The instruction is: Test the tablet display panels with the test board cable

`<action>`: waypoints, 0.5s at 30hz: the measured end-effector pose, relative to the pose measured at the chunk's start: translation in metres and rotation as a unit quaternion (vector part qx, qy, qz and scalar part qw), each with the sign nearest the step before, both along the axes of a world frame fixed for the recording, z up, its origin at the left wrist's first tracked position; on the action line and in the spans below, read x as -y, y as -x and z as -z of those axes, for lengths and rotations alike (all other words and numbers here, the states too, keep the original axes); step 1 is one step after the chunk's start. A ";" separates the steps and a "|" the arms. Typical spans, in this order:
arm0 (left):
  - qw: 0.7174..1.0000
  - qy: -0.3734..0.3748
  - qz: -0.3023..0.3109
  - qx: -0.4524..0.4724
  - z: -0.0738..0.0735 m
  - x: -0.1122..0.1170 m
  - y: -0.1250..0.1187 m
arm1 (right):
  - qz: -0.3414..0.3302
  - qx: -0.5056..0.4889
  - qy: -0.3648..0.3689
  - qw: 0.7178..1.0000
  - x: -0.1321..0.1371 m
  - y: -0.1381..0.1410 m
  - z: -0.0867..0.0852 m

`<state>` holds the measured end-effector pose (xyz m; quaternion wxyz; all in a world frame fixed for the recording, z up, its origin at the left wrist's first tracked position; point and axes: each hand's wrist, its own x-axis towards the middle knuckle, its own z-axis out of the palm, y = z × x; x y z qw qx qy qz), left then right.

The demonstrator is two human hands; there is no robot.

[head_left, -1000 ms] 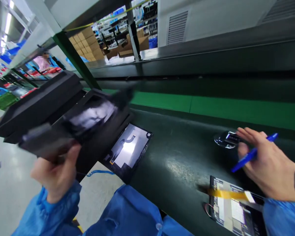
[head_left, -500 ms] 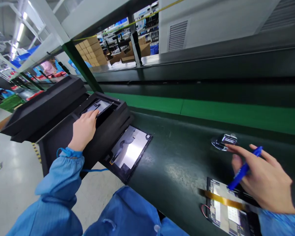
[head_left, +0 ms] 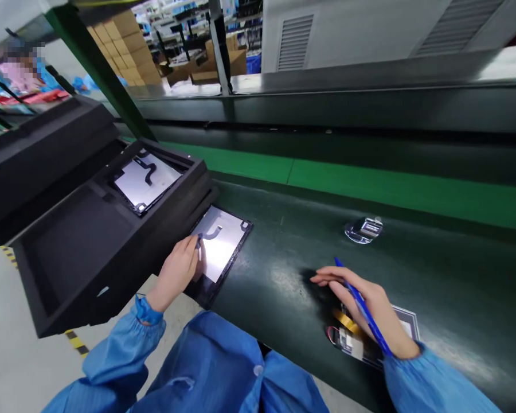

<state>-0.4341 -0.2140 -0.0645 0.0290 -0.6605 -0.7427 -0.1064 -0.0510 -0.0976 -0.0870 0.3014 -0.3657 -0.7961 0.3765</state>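
Note:
A screen panel [head_left: 223,246] with a shiny silver back and a dark ribbon lies on the bench beside the foam tray. My left hand [head_left: 177,271] is at its left edge, fingers together; the fingertips overlap the panel near the ribbon. My right hand [head_left: 374,310] holds a blue pen [head_left: 365,310] slanting across the palm, with the fingers pointing left over the bench. Partly hidden under that hand is an opened tablet-like device [head_left: 406,321] with a gold ribbon [head_left: 346,321] and thin wires. Another silver-backed panel [head_left: 155,182] rests in the tray.
Black foam trays [head_left: 77,241] are stacked at the left, with another stack [head_left: 43,149] behind. A small shiny metal-and-clear object [head_left: 364,229] sits on the dark green bench [head_left: 284,229] at the right. A green post [head_left: 103,74] rises behind the trays.
My left hand has left the panel in the tray and come down to the panel on the bench. My right hand has moved left, away from the shiny object, still with the pen.

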 end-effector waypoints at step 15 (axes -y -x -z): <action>0.994 -0.041 -0.082 0.051 0.026 0.051 0.009 | 0.122 0.097 -0.135 0.979 0.048 0.000 0.002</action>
